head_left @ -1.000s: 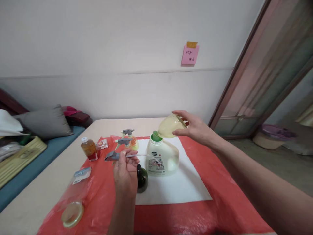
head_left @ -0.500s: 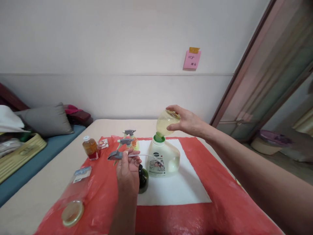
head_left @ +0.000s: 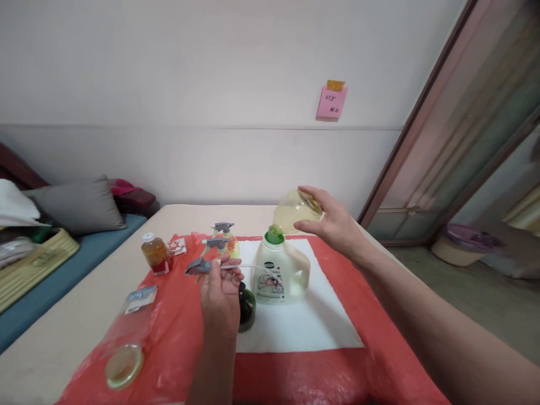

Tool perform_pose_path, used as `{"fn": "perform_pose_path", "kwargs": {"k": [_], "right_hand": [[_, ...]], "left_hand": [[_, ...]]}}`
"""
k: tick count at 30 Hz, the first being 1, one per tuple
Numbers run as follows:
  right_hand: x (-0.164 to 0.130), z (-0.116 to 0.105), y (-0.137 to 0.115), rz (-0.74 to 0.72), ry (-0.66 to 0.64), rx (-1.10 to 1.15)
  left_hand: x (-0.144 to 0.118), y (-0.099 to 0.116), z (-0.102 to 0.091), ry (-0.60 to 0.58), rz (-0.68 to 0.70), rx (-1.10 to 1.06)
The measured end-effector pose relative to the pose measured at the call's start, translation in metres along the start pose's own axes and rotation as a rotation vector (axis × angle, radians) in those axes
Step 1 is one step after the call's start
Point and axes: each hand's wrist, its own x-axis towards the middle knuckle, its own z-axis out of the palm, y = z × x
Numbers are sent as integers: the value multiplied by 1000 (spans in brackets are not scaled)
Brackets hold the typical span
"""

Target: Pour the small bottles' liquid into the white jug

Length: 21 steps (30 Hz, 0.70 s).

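Note:
My left hand (head_left: 221,295) is closed around a grey trigger spray head (head_left: 197,266), its thin dip tube pointing right, in front of the jug. My right hand (head_left: 335,222) grips a clear, yellowish bottle (head_left: 293,212) by its base. That bottle is tipped over to the left, its neck at the green-rimmed mouth of a pale green detergent jug (head_left: 274,256). The jug stands upright with its handle toward the right. Beside my left wrist, a dark green bottle (head_left: 248,309) is partly hidden.
Two spray bottles with grey triggers (head_left: 223,227) stand behind my left hand. To the left are an amber bottle (head_left: 155,256), a clear plastic bag (head_left: 137,315) and a round lid (head_left: 124,367). White paper (head_left: 312,332) lies on a red sheet (head_left: 304,377). A wall (head_left: 253,163) rises behind the table.
My right hand has moved right and slightly down, tilting the yellowish bottle closer to level. My left hand and the spray head have hardly moved.

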Motion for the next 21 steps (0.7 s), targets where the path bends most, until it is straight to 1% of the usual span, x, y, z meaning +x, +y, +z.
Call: {"fn": "perform_pose_path", "kwargs": {"k": [2, 4, 6, 10, 13, 16, 18, 19, 21], "right_hand": [[-18, 0, 13, 107, 128, 122], [-39, 3, 30, 250, 269, 317], [-63, 7, 47, 399, 344, 545], [-106, 14, 74, 674, 327, 930], [-127, 16, 85, 780, 309, 1112], [-140, 14, 94, 820, 204, 1240], [-145, 10, 101, 814, 131, 1298], [-146, 7, 104, 799, 109, 1318], [-147, 0, 109, 774, 105, 1339]], "left_hand": [[-1, 0, 1, 3, 0, 1], [-1, -1, 1, 1, 3, 4], [-2, -2, 1, -3, 5, 11], [-4, -5, 2, -7, 16, 37], [-5, -8, 2, -23, 33, 54], [-6, -12, 1, -50, 48, 72], [-7, -14, 1, -66, 52, 92], [-8, -15, 0, -75, 50, 105], [-9, -17, 0, -89, 45, 128]]}}
